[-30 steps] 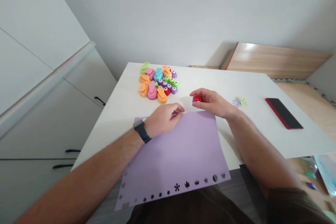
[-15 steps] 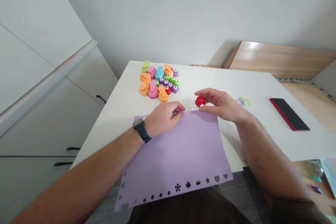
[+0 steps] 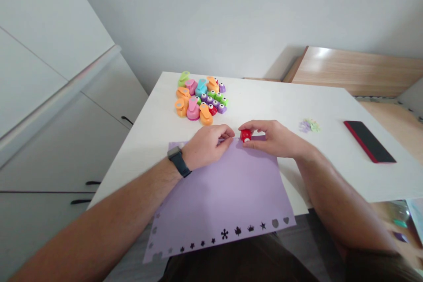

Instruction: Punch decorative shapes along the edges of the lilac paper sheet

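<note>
A sheet of purple paper lies partly on the white table and hangs over its near edge, with cut-out shapes along the near and left borders. My left hand, a dark watch on its wrist, pinches the paper's far edge between thumb and fingers. In my right hand is a small red craft punch, gripped between thumb and fingers. The punch is at the far edge of the paper, just right of my left fingertips. Whether the paper sits in its slot I cannot tell.
Several colourful lever and small button punches stand grouped at the back left of the white table. Tiny purple and green paper cut-outs lie to the right. Beyond them is a black and red flat object.
My right hand has brought the red punch left and slightly down, onto the paper's far edge and close to my left hand. My left hand keeps its pinch on the paper.
</note>
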Demonstrator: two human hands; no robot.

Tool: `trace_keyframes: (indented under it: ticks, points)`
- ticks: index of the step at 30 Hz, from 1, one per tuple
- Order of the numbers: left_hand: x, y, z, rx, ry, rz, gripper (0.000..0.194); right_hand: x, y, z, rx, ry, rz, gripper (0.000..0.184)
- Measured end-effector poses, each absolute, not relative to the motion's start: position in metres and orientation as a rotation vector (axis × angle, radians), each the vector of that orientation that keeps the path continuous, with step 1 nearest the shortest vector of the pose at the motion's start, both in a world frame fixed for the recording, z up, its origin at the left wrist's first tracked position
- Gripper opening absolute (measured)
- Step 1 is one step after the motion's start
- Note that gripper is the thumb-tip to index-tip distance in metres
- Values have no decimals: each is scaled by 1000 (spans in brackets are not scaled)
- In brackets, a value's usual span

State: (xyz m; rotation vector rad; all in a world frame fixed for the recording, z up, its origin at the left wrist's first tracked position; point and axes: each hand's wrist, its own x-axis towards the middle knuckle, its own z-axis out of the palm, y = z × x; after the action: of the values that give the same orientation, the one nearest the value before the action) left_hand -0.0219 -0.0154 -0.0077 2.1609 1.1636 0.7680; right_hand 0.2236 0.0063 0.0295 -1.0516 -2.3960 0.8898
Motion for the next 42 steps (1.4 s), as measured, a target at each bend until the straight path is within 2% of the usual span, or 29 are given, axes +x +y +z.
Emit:
trace_keyframes:
  ticks: [14,22,36,39,42]
  points:
    - [-24,-15,-8,2159,1134,809,13,221,7,30,-1102,-2490,877,38]
    - [-24,-15,-7,2198,1143,790,12,218,6,34,-1094,-2455,1018,33]
    - [-25,-15,-9,2205,1154,766,13,219,8,30,-1141,-2399,1057,33]
    - [-26,-15,-9,2203,1167,743,13,227,14,33,-1209,-2344,1010,34]
    - [-26,-15,-8,2203,1165,724,13,242,26,34,-1376,-2240,827,36]
